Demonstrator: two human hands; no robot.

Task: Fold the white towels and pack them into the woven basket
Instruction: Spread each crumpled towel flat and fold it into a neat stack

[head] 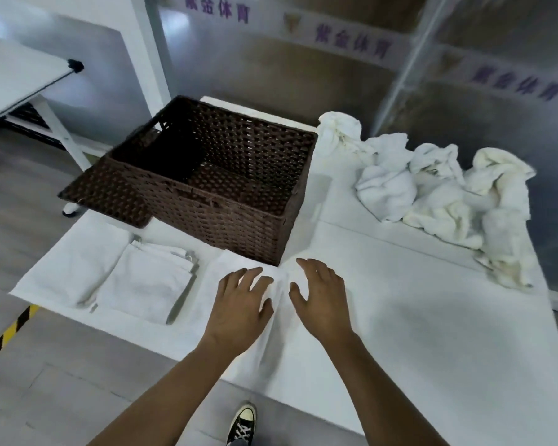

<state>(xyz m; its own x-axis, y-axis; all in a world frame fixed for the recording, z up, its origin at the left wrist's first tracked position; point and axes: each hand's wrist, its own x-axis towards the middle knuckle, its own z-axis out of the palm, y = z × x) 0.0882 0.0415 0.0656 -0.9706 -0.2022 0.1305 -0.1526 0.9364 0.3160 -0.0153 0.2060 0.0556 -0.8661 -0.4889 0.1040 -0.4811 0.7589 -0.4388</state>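
Both hands, left [239, 304] and right [321, 300], lie flat and open on the towel [279, 317] at the counter's [432, 317] near edge, its long axis running toward the basket [226, 175] just beyond, equally near both.

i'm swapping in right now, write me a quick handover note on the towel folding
Left hand and right hand: both open, fingers spread flat on the towel being smoothed at the table's near edge.
Woven basket: on the table, lid off at its left, nothing visible inside.
Done: folded towels lie left of the hands, still outside the basket.
Left: finish this towel, fold the crumpled pile at far right, then pack everything into the basket.
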